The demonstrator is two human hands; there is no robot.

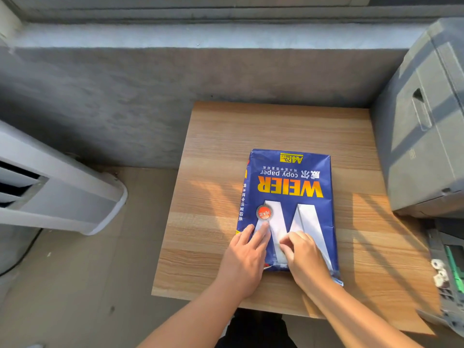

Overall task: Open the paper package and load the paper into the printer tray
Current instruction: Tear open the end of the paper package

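A blue paper package [288, 182] with yellow "WEIER" lettering lies flat on the wooden table [263, 129], its print upside down to me. My left hand [247, 257] rests flat on the package's near left corner, fingers spread. My right hand [305, 258] lies on the near middle of the wrapper, its fingers curled and pinching at the wrapper surface. The wrapper looks closed. A grey printer [424, 121] stands at the right of the table, and its pulled-out tray [449, 272] shows at the lower right edge.
A white air conditioner unit [57, 187] stands on the floor at the left. A grey concrete wall and window sill run across the back. Bare tabletop lies beyond and to both sides of the package.
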